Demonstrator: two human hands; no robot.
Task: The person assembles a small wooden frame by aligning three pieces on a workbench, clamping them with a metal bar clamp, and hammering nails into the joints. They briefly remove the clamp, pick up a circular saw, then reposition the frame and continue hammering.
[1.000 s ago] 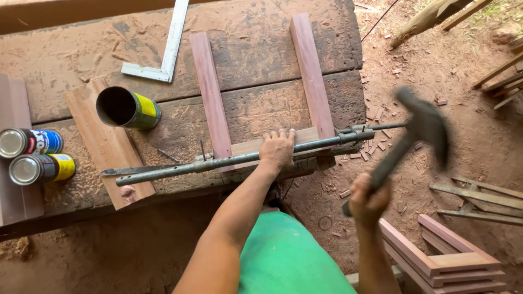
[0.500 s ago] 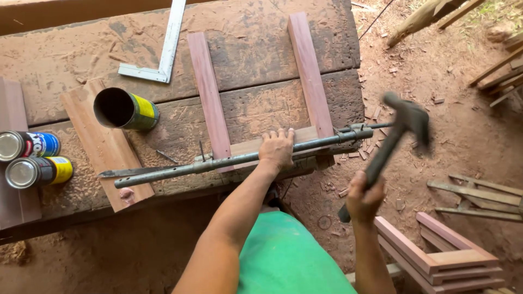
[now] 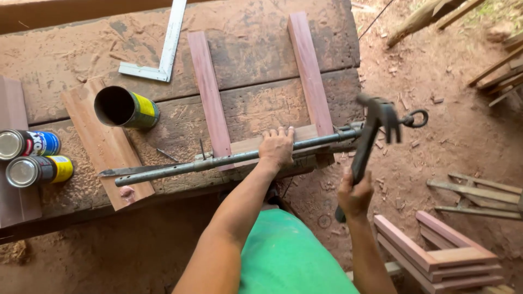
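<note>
A long metal bar clamp (image 3: pixel 218 161) lies across two reddish wooden strips (image 3: pixel 208 92) (image 3: pixel 310 73) and a short pale crosspiece (image 3: pixel 248 146) on a worn wooden bench (image 3: pixel 256 49). My left hand (image 3: pixel 277 146) presses down on the clamp bar near its right end. My right hand (image 3: pixel 354 196) grips the handle of a dark claw hammer (image 3: pixel 376 122). The hammer head is right beside the clamp's right end, near its ring screw (image 3: pixel 417 118).
An open can (image 3: pixel 125 108) lies on a board at the left. Two spray cans (image 3: pixel 32 158) rest at the bench's left edge. A steel square (image 3: pixel 163 51) lies at the back. Finished wooden frames (image 3: pixel 441 258) are stacked on the dirt floor at lower right, with loose slats (image 3: pixel 479 193) beyond.
The hammer has swung leftward and down from a raised position toward the clamp's right end. My left hand has stayed on the clamp bar.
</note>
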